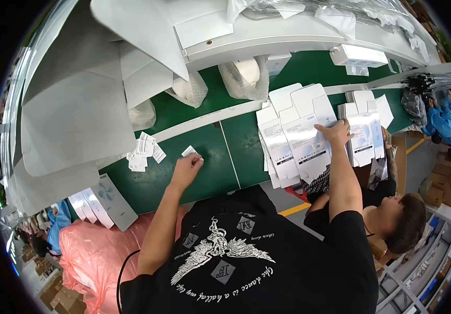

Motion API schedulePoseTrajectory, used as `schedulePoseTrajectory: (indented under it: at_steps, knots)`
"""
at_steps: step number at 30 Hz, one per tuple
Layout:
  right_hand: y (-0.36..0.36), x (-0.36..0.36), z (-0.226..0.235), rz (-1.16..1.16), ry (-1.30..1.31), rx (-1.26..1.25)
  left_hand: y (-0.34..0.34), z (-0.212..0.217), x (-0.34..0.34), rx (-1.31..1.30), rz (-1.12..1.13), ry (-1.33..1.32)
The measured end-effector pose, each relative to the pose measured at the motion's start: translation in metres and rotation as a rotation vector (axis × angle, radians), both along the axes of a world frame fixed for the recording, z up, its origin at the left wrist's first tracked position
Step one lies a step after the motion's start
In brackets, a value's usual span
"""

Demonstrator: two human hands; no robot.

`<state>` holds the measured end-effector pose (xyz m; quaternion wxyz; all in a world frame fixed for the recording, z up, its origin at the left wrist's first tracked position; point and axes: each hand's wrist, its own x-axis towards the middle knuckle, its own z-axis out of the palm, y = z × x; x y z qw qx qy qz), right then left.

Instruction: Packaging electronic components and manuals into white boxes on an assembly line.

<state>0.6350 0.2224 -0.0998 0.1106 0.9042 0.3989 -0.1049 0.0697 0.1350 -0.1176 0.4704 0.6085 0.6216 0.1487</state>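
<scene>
My left hand (186, 170) is closed in a pinch above the green work table, with a small white speck at its fingertips that I cannot make out. Just beyond it is a white printed label (188, 150). A loose heap of similar labels (146, 150) lies farther left. My right hand (336, 132) reaches out with fingers spread, its thumb touching a pile of flattened white cartons (303, 137) with blue-grey print. To the right of that hand stands a second stack of flattened cartons (362, 133).
Bubble-wrapped white items (245, 76) stand behind the table's pale ledge. Large grey-white panels (73, 104) rise at left, above printed cartons (105, 201) and a pink plastic bag (99, 251). A co-worker (401, 220) in black sits close on the right, one arm near the second stack.
</scene>
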Motion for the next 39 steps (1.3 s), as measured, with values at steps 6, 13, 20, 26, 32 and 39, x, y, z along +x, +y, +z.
schedulePoseTrajectory:
  at_steps: [6,13,20,26,32,39]
  knots:
    - [-0.042,-0.015,0.087,-0.129,0.326,0.314,0.043,0.093,0.087,0.811,-0.659,0.330]
    - [-0.132,-0.115,0.162,-0.035,0.814,0.080,0.001,0.131,0.115,1.239,-0.623,-0.386]
    - [-0.161,-0.242,0.222,0.815,0.257,0.556,-0.029,0.145,0.057,0.680,0.148,-0.388]
    - [-0.146,-0.329,0.101,0.798,0.312,1.197,-0.049,0.149,-0.003,0.572,0.309,-0.133]
    - [-0.152,-0.370,0.138,0.874,0.661,0.765,-0.056,0.136,-0.073,0.810,0.235,0.214]
    - [-0.143,-0.424,0.196,1.264,0.163,0.921,-0.075,0.101,-0.085,0.375,0.373,-0.114]
